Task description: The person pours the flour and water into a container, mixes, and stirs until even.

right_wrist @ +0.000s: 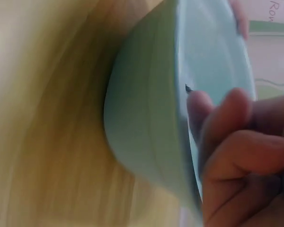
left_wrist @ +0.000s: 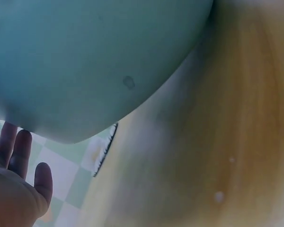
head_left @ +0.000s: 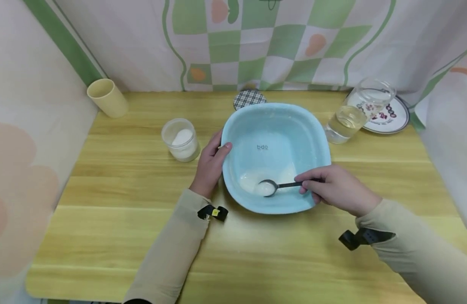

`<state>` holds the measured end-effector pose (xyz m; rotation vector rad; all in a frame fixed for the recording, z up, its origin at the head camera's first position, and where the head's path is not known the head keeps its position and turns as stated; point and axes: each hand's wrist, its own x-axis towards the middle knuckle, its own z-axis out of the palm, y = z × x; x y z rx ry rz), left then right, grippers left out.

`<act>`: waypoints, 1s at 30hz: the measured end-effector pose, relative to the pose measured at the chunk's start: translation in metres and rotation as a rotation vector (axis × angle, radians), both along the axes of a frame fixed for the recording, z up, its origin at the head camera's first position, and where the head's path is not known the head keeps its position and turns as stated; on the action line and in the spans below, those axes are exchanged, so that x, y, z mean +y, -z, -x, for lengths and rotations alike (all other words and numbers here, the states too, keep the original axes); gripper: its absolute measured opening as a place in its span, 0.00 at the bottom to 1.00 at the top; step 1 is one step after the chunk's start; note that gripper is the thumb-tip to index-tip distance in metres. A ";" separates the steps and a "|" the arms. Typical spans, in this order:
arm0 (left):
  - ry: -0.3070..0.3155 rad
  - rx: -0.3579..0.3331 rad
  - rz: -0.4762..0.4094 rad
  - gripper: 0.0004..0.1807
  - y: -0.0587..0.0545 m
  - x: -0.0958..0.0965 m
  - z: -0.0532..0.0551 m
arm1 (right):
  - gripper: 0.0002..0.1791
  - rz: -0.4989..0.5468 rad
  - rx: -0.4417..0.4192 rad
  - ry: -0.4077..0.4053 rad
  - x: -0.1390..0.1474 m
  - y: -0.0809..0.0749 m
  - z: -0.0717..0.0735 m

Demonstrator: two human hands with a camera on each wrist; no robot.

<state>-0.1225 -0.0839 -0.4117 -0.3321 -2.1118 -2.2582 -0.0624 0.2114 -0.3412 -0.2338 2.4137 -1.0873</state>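
A light blue plastic basin point(head_left: 273, 131) stands on the wooden table, with whitish liquid point(head_left: 250, 180) pooled along its near side. My left hand point(head_left: 210, 169) holds the basin's left rim, thumb over the edge. In the left wrist view, fingers of the left hand point(left_wrist: 19, 189) show beside the basin's outer wall point(left_wrist: 85, 71). My right hand point(head_left: 340, 190) pinches the handle of a dark spoon point(head_left: 288, 185), whose bowl holds white liquid low inside the basin. In the right wrist view, the curled right hand point(right_wrist: 246, 156) is at the basin's rim and hides most of the spoon.
Left of the basin stands a clear jar point(head_left: 185, 150) of white powder, with a yellow cup point(head_left: 109, 99) farther back. A glass pitcher point(head_left: 343, 124) of pale yellow liquid stands right, before a patterned plate point(head_left: 400, 116). Behind the basin lies a checked round piece point(head_left: 249, 98).
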 end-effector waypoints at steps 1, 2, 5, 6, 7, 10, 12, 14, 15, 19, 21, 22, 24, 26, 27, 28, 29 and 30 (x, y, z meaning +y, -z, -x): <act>-0.001 -0.015 -0.001 0.25 0.001 0.000 0.001 | 0.16 0.038 -0.039 0.028 -0.002 0.000 0.001; 0.000 -0.030 -0.004 0.25 0.002 0.000 0.001 | 0.16 0.076 -0.073 0.059 -0.004 -0.001 0.001; -0.007 -0.080 -0.001 0.25 0.004 0.000 0.003 | 0.17 0.172 -0.130 0.129 -0.009 -0.003 0.005; -0.009 -0.095 0.003 0.25 0.005 0.000 0.003 | 0.17 0.200 -0.143 0.148 -0.011 -0.003 0.006; -0.010 -0.109 0.008 0.25 0.005 0.000 0.003 | 0.17 0.225 -0.153 0.166 -0.013 -0.003 0.008; -0.012 -0.145 0.021 0.26 0.006 0.001 0.003 | 0.18 0.285 -0.188 0.209 -0.020 -0.004 0.016; -0.011 -0.156 0.023 0.26 0.008 0.001 0.002 | 0.18 0.325 -0.215 0.242 -0.027 -0.004 0.023; -0.007 -0.158 0.017 0.26 0.009 0.002 0.001 | 0.19 0.363 -0.241 0.270 -0.033 -0.004 0.032; -0.005 -0.155 0.014 0.26 0.009 0.002 0.001 | 0.20 0.382 -0.250 0.287 -0.036 -0.005 0.036; 0.006 -0.139 0.000 0.26 0.012 0.003 -0.001 | 0.22 0.454 -0.268 0.353 -0.045 -0.008 0.052; 0.006 -0.134 0.003 0.26 0.013 0.003 -0.001 | 0.23 0.496 -0.264 0.383 -0.047 -0.010 0.058; 0.006 -0.134 0.007 0.26 0.013 0.003 -0.001 | 0.23 0.516 -0.262 0.400 -0.047 -0.011 0.061; 0.010 -0.137 0.014 0.26 0.012 0.003 0.000 | 0.22 0.566 -0.257 0.433 -0.046 -0.012 0.065; 0.014 -0.136 0.015 0.26 0.012 0.003 0.000 | 0.22 0.616 -0.250 0.475 -0.043 -0.013 0.067; 0.016 -0.135 0.013 0.26 0.012 0.003 0.001 | 0.21 0.641 -0.247 0.497 -0.042 -0.014 0.068; 0.016 -0.136 0.014 0.26 0.012 0.004 0.001 | 0.20 0.664 -0.244 0.517 -0.040 -0.014 0.069; 0.018 -0.137 0.010 0.26 0.012 0.004 0.001 | 0.20 0.686 -0.241 0.532 -0.038 -0.014 0.069; 0.018 -0.136 0.009 0.26 0.013 0.004 0.001 | 0.21 0.709 -0.238 0.547 -0.036 -0.015 0.070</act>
